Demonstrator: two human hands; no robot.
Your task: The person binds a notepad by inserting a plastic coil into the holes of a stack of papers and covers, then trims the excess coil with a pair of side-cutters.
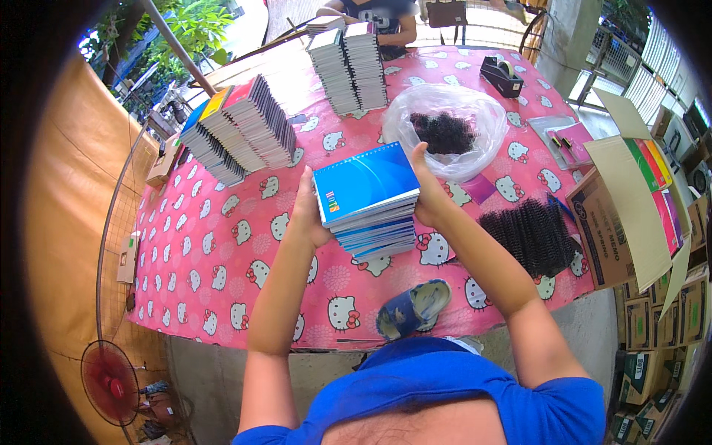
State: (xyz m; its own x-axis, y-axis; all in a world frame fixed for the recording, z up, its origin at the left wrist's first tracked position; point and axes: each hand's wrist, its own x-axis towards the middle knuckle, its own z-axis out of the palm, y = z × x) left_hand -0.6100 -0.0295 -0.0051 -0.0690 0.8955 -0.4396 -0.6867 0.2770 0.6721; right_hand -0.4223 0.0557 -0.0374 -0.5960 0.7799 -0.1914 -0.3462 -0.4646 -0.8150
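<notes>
In the middle of the table is a tall stack of small blue-covered notebooks (pixel 367 185), its edges slightly uneven. My left hand (pixel 306 208) presses against the stack's left side. On the opposite side my right hand (pixel 427 189) grips it, thumb pointing up along the top cover. Just beyond my right hand lies an open clear plastic bag (pixel 486 111) with a heap of black spiral binding coils (pixel 443 133) in it. More black coils (pixel 528 236) lie in a bundle beside my right forearm. Whether the stack touches the table is hard to tell.
A pink cat-print cloth (pixel 193 256) covers the table. Notebook stacks stand at the left (pixel 248 122) and back (pixel 346 67). A blue slipper (pixel 413 308) lies at the near edge. Right: tape dispenser (pixel 502 77), open carton (pixel 604 226). Behind the table sits another person (pixel 386 22).
</notes>
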